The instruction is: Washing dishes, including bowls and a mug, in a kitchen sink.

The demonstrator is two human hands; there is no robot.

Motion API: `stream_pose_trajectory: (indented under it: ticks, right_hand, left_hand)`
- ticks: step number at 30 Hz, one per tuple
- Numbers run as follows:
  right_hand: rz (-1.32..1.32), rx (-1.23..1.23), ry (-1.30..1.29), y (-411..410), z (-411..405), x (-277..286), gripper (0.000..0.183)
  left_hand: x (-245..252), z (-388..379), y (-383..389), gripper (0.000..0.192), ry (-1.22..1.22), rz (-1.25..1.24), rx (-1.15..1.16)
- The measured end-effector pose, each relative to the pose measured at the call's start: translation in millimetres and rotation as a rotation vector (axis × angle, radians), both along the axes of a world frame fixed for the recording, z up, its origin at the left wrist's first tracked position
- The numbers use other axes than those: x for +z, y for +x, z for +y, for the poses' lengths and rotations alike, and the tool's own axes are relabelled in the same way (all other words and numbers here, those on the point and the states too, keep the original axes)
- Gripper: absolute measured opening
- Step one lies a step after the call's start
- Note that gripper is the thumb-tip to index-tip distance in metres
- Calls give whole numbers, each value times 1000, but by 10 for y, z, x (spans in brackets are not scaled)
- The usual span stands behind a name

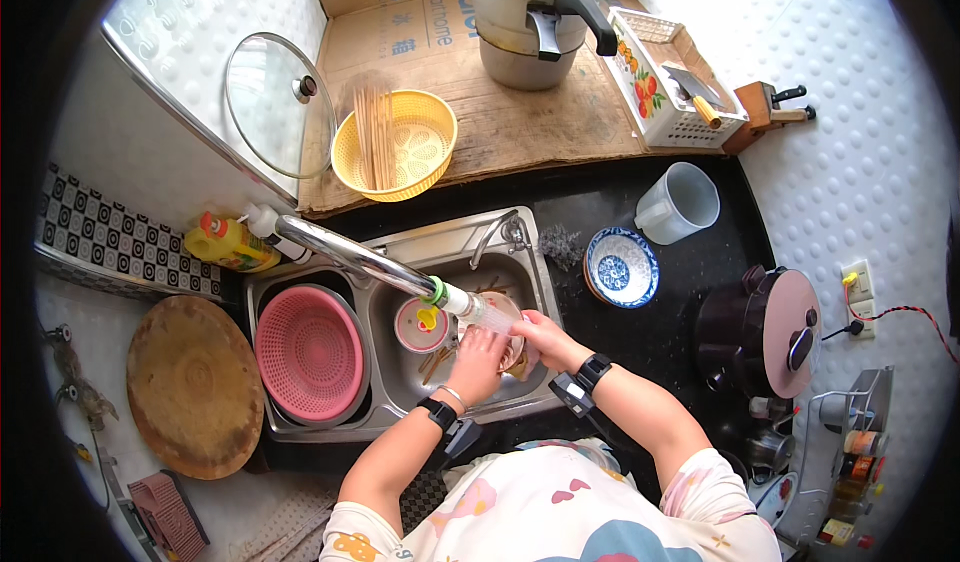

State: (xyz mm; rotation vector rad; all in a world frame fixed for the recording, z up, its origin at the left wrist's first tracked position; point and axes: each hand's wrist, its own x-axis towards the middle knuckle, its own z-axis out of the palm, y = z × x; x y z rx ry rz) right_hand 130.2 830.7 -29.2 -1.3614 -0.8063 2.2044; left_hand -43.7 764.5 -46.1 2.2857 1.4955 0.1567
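Water runs from a chrome faucet with a clear nozzle (474,307) over my hands in the right basin of a steel double sink (420,379). My right hand (551,343) grips the right rim of a bowl (512,355), thumb on top, with something pinkish beside its fingers. My left hand (480,363) lies against the bowl's left side, fingers at its inside; its thumb side is partly hidden. Left of the stream sits a round container with a red-patterned lid (411,325) and a yellow piece (427,317) on it. Chopsticks (435,367) lie in the basin.
A pink colander (311,352) fills the left basin. Right of the sink are a dark scouring pad (560,245), a blue-and-white bowl (621,268), a plastic jug (679,203) and an electric cooker (757,333). A yellow basket (420,134) with sticks stands behind; a round board (195,387) leans left.
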Motion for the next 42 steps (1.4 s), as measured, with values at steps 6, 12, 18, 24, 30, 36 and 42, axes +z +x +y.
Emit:
stream_pose_trajectory:
  ticks: [6, 12, 18, 24, 30, 36, 42]
  right_hand:
    - [-255, -70, 143, -103, -155, -6, 57]
    - [-537, 8, 926, -241, -632, -296, 56]
    - [-381, 39, 1114, -220, -203, -112, 30]
    - [73, -121, 140, -115, -39, -367, 37]
    - [253, -204, -234, -141, -393, -389, 66]
    - [94, -166, 18, -128, -570, -438, 51]
    - [-266, -187, 228, -131, -512, -256, 49]
  left_hand:
    - [-32, -75, 102, 48, -351, -522, 165]
    - [-39, -10, 12, 34, -585, -981, 416]
    - [110, -140, -133, 33, -923, -1027, 391]
    - [187, -177, -33, 36, -972, -1409, 495]
    - [0, -146, 182, 39, -725, -1011, 492]
    - [-54, -165, 308, 38, -577, -556, 342]
    - [-269, -254, 1, 44, -176, -208, 111]
